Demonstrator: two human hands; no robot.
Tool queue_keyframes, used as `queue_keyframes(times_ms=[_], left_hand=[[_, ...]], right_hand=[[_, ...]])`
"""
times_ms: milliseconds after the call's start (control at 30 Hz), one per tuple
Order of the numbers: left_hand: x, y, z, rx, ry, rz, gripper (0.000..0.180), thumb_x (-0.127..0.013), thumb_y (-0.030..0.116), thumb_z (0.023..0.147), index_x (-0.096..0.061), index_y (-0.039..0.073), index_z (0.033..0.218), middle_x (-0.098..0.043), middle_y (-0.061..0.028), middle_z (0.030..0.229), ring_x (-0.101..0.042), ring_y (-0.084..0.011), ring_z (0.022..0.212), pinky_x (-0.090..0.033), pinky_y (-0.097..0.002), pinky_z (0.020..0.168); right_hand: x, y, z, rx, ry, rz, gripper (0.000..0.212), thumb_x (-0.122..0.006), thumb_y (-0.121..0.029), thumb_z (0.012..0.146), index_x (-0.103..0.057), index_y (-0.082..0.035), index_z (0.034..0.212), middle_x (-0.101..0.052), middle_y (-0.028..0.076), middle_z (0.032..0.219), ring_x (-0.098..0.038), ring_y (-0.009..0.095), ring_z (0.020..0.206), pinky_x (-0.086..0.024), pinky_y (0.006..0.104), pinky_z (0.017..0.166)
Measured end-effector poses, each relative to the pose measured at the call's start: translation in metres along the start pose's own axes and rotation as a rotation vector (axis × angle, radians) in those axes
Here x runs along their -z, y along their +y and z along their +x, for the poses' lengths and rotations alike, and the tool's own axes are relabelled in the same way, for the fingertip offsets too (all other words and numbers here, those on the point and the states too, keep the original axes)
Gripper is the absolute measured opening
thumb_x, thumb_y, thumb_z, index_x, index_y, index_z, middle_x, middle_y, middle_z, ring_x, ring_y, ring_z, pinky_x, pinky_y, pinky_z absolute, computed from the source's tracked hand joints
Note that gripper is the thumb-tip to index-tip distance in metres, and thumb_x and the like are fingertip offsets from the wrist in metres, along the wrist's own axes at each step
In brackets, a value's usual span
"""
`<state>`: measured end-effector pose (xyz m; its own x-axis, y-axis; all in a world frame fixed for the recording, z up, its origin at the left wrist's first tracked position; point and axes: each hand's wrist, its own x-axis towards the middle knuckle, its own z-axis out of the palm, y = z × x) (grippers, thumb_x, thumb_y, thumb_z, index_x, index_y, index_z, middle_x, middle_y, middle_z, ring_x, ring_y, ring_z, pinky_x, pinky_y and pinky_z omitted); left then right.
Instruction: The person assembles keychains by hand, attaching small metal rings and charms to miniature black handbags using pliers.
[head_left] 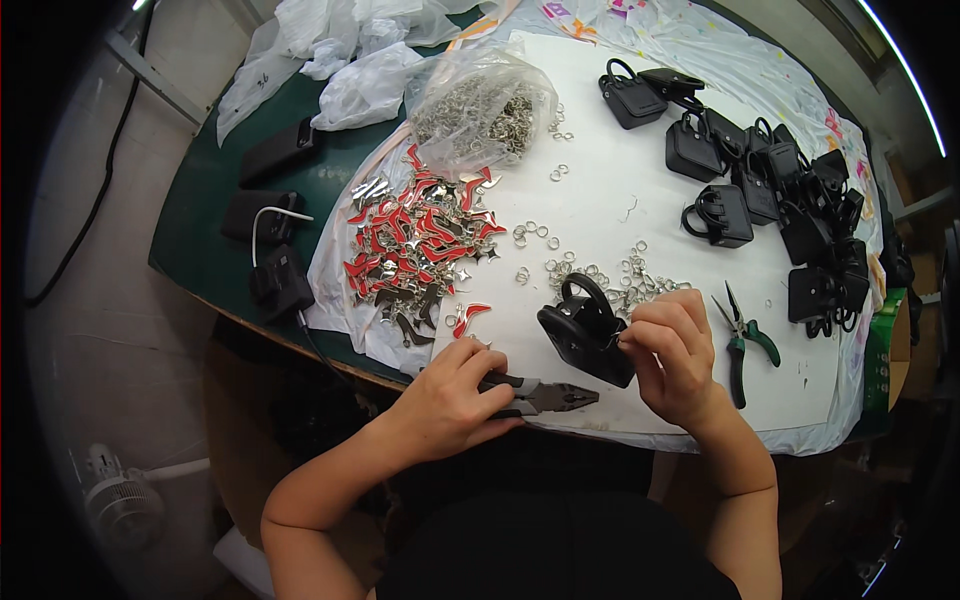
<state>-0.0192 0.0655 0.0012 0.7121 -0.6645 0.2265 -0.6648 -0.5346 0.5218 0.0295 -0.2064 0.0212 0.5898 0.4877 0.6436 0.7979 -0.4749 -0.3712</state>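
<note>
My left hand (448, 402) is closed around the grey-and-black handles of a pair of pliers (560, 398), whose jaws point right over the table's front edge. In my right hand (678, 358), the fingertips pinch the side of a small black mini handbag (588, 345) with a looped top handle; any small part between those fingertips is too hidden to make out. The bag tilts just above the white board. One red shoe-shaped charm (466, 318) lies beyond my left hand. Loose metal rings and clasps (640, 280) are scattered just beyond the bag.
A heap of red and silver charms (425, 235) lies left of the board (600, 200), below a clear bag of metal rings (480, 115). Several black mini handbags (760, 170) crowd the right side. Green-handled needle-nose pliers (742, 345) rest near my right hand. Black devices (280, 280) with a white cable sit far left.
</note>
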Motion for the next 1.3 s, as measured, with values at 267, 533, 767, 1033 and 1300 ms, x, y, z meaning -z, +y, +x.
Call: queue_keyframes(times_ms=[267, 533, 767, 1033, 1300], left_hand=[[0.024, 0.000, -0.016, 0.113, 0.173, -0.206, 0.023, -0.079, 0.006, 0.063, -0.057, 0.000, 0.065, -0.060, -0.0124, 0.088, -0.060, -0.0255, 0.075, -0.049, -0.0328, 0.065], [0.045, 0.016, -0.011, 0.410, -0.015, -0.817, 0.014, -0.072, 0.001, 0.071, -0.067, -0.004, 0.083, -0.056, -0.0104, 0.111, -0.058, -0.0209, 0.102, -0.044, -0.0311, 0.092], [0.072, 0.032, 0.007, 0.419, -0.043, -0.334, 0.026, -0.079, 0.006, 0.072, -0.056, -0.003, 0.077, -0.057, -0.0151, 0.108, -0.059, -0.0303, 0.103, -0.048, -0.0385, 0.092], [0.092, 0.032, 0.034, 0.075, -0.042, 0.463, 0.027, -0.078, 0.007, 0.055, -0.057, 0.000, 0.070, -0.063, -0.0156, 0.117, -0.059, -0.0327, 0.099, -0.048, -0.0448, 0.080], [0.096, 0.037, 0.044, -0.020, -0.071, 0.579, 0.016, -0.069, 0.008, 0.061, -0.058, 0.000, 0.070, -0.064, -0.0157, 0.114, -0.060, -0.0313, 0.097, -0.048, -0.0447, 0.080]], right_hand=[[-0.001, 0.001, -0.004, 0.027, -0.018, 0.035, 0.022, -0.074, -0.001, 0.075, -0.060, -0.005, 0.090, -0.060, 0.006, 0.090, -0.056, 0.024, 0.079, -0.043, 0.0363, 0.069], [-0.005, 0.000, -0.006, 0.021, -0.006, 0.052, 0.021, -0.075, -0.003, 0.073, -0.061, -0.006, 0.089, -0.060, 0.004, 0.089, -0.056, 0.024, 0.080, -0.043, 0.0357, 0.068], [-0.009, -0.003, -0.009, 0.045, 0.014, 0.083, 0.022, -0.076, -0.006, 0.072, -0.061, -0.006, 0.089, -0.060, 0.004, 0.089, -0.056, 0.023, 0.077, -0.043, 0.0353, 0.067], [-0.015, -0.005, -0.014, 0.074, 0.066, 0.078, 0.021, -0.075, -0.005, 0.072, -0.061, -0.005, 0.089, -0.060, 0.005, 0.090, -0.057, 0.021, 0.077, -0.042, 0.0343, 0.065], [-0.016, -0.004, -0.015, 0.089, 0.086, 0.074, 0.019, -0.073, -0.004, 0.072, -0.063, -0.004, 0.088, -0.061, 0.004, 0.091, -0.057, 0.020, 0.077, -0.043, 0.0341, 0.065]])
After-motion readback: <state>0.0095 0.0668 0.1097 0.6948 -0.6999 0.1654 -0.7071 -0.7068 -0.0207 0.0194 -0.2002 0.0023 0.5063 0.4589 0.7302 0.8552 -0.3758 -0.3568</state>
